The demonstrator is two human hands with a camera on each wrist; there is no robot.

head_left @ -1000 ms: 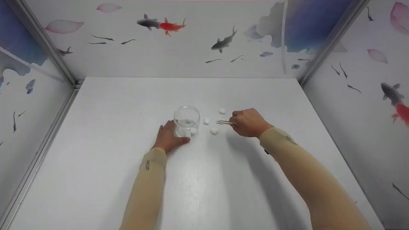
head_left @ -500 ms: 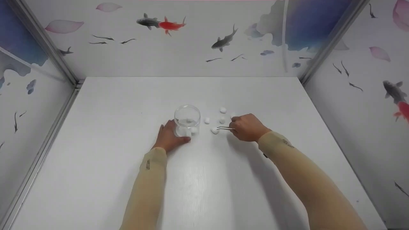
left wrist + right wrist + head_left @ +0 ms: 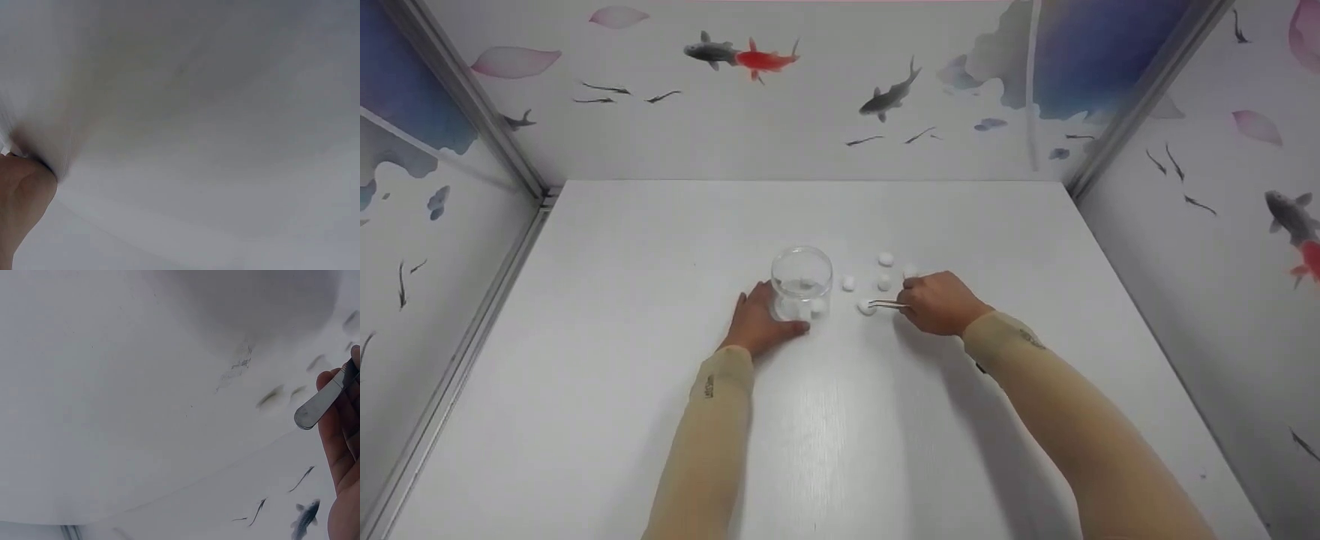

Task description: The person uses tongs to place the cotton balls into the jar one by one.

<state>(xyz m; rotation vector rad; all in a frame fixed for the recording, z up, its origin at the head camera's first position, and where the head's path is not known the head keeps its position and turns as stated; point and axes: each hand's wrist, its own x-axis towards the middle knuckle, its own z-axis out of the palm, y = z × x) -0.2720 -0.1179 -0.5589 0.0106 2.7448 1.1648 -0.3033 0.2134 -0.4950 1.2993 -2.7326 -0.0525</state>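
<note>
A: Clear glass, a small cup (image 3: 801, 283), stands near the middle of the white table (image 3: 585, 337). My left hand (image 3: 757, 324) is curled round its base and steadies it. Two or so white cotton balls already lie inside; I cannot count them for certain.

B: And the other hand?

A: My right hand (image 3: 939, 301) pinches a pair of metal tweezers (image 3: 886, 304). Their tips point left and meet a cotton ball (image 3: 866, 307) lying on the table just right of the cup. Whether the tips have closed on it, I cannot tell. In the right wrist view only the blunt back end of the tweezers (image 3: 319, 405) shows, against my fingers.

B: Any more balls?

A: Four more (image 3: 885, 259) lie loose beyond that one, near the cup.

B: Which step is this?

A: I judge it the pick-up of one ball. The next move calls for a gentle squeeze, a lift clear of the rim, then a release over the cup's mouth.
</note>
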